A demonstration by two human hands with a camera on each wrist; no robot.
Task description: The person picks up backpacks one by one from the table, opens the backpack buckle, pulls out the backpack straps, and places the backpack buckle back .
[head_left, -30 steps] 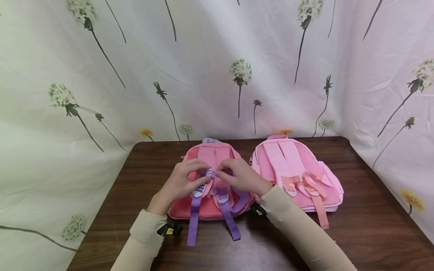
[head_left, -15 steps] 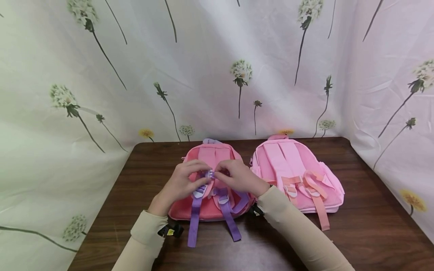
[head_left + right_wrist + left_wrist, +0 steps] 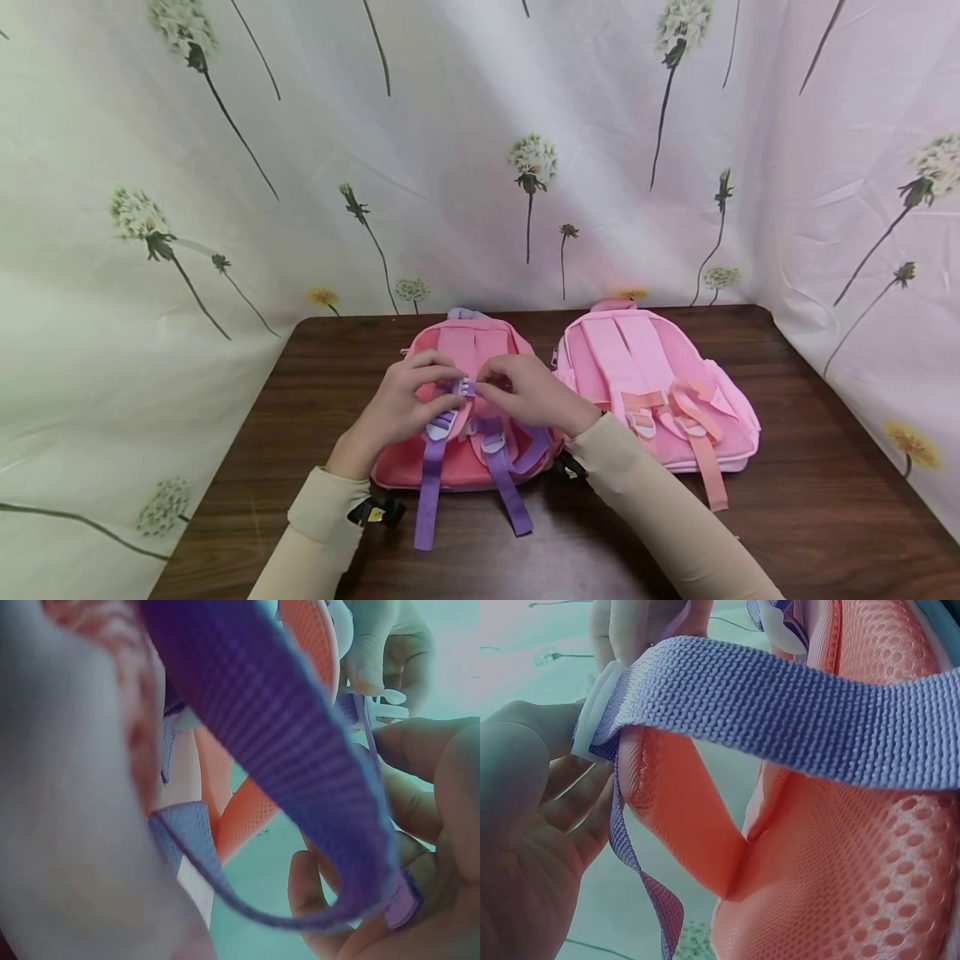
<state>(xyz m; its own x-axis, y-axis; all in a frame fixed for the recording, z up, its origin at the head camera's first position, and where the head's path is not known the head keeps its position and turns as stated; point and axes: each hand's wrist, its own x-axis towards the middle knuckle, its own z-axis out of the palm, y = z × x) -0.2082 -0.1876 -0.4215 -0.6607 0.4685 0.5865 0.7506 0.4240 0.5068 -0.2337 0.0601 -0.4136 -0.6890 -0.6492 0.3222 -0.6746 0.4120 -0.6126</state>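
strap side up on a dark wooden table, a coral backpack lies beneath both hands at work. we see the left hand pinching a white buckle and the right hand pinching a purple strap just beside it. the buckle sits between the two, nearer the left fingertips, with the webbing running crosswise toward the right; how it threads the slots, we cannot quite tell. a pale pink backpack lies just to the right.

1 pale pink backpack with orange straps, dark wood-grain table, pale dandelion-print curtain
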